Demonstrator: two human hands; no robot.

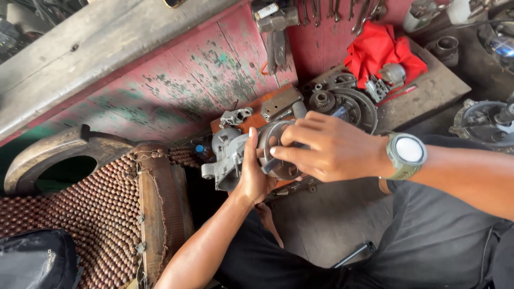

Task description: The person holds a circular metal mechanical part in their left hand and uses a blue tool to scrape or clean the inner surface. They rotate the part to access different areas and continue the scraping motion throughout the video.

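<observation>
A grey cast-metal engine part (227, 155) with a round ring-shaped opening is held up over the floor. My left hand (251, 174) grips it from below, thumb up along its side. My right hand (326, 147), with a pale green wristwatch (407, 155) on the wrist, is closed over the ring end (270, 140), fingers curled around its rim. Part of the casting is hidden behind both hands.
A round clutch-like disc (350, 104), gears and small metal pieces lie behind on a wooden board (433, 91) with a red cloth (377, 48). Wrenches hang on the red wall. A beaded seat cover (91, 214) is at left, a black bag (35, 262) at bottom left.
</observation>
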